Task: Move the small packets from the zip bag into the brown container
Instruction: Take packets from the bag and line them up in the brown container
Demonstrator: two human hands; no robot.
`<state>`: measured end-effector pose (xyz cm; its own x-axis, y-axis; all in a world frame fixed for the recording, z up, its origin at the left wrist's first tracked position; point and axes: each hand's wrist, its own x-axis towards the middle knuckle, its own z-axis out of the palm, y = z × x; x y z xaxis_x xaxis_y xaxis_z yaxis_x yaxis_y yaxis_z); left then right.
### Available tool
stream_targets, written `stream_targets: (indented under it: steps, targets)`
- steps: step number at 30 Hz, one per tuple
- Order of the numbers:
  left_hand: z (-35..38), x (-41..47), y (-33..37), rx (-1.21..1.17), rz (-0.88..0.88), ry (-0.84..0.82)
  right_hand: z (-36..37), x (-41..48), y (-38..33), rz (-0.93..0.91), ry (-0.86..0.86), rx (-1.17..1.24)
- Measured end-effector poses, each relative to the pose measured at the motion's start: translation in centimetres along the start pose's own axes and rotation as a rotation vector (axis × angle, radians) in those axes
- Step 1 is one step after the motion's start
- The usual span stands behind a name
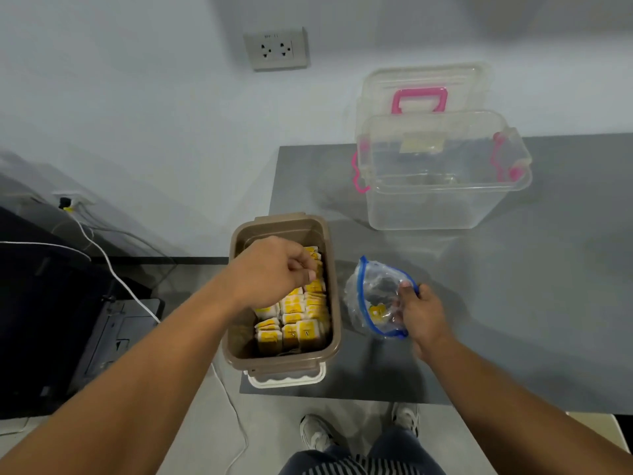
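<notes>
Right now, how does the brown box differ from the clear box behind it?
The brown box is solid-coloured; the clear box is see-through. The brown box holds rows of yellow packets; the clear box holds none. The clear box is bigger than the brown box. Both stand open on the grey table.

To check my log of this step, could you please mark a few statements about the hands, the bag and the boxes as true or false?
1. The right hand holds the bag. True.
2. The bag is empty. False: a yellow packet shows inside it.
3. The left hand is over the container. True.
4. The clear box has its lid on. False: it is open, and the lid stands behind it.
</notes>
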<state>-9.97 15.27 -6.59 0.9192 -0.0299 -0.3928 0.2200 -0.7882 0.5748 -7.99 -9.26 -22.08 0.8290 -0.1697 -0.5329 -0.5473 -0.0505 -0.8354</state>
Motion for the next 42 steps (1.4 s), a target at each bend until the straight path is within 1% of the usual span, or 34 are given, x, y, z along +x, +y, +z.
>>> stream_targets:
  steps: [5, 8, 10, 12, 13, 16, 18, 20, 23, 26, 29, 32, 35, 36, 38, 42]
  targets:
    - [2.9, 0.1, 4.2, -0.126, 0.087, 0.15, -0.1, -0.8, -1.6, -0.061, 0.021, -0.01]
    - [5.4, 0.8, 6.7, -0.099, 0.14, 0.159, -0.7, -1.1, -3.0, -0.094, 0.0, -0.044]
    - [6.7, 1.3, 7.9, -0.061, 0.213, 0.163, -1.3, -1.2, -4.2, -0.12, -0.029, -0.04]
    - [7.7, 2.0, 8.6, 0.051, 0.263, 0.18, -2.0, -0.9, -5.0, -0.132, -0.057, -0.021]
    - [8.1, 2.4, 8.9, 0.145, 0.255, 0.178, -2.2, -0.8, -5.3, -0.13, -0.07, 0.003]
    - [8.7, 3.4, 9.5, 0.439, 0.156, 0.138, -2.7, -0.6, -6.2, -0.093, -0.103, 0.127]
    - [8.8, 3.8, 9.7, 0.521, 0.097, 0.112, -3.1, -0.7, -6.8, -0.064, -0.142, 0.198]
    - [8.8, 4.0, 9.9, 0.513, 0.07, 0.106, -3.6, -0.8, -7.5, -0.044, -0.199, 0.268]
    - [9.1, 3.8, 9.9, 0.435, 0.056, 0.107, -4.2, -0.6, -8.1, -0.01, -0.28, 0.356]
    - [9.1, 4.3, 10.2, 0.394, 0.046, 0.11, -4.4, -0.4, -8.5, -0.016, -0.321, 0.356]
    - [9.0, 4.3, 10.6, 0.394, 0.072, 0.059, -4.5, -0.1, -8.6, -0.022, -0.328, 0.335]
    - [9.2, 4.1, 10.9, 0.401, 0.182, 0.083, -4.3, 0.2, -8.6, -0.016, -0.33, 0.316]
    - [9.3, 4.1, 11.0, 0.474, 0.135, -0.024, -4.3, 0.2, -8.5, -0.01, -0.326, 0.298]
    - [9.4, 4.2, 11.0, 0.464, 0.148, -0.006, -4.3, 0.2, -8.4, -0.006, -0.321, 0.298]
    - [9.6, 4.0, 10.6, 0.437, 0.184, 0.082, -4.2, 0.3, -8.3, 0.007, -0.313, 0.293]
    - [9.9, 4.3, 10.3, 0.502, 0.093, 0.063, -4.0, 0.3, -8.3, 0.046, -0.31, 0.31]
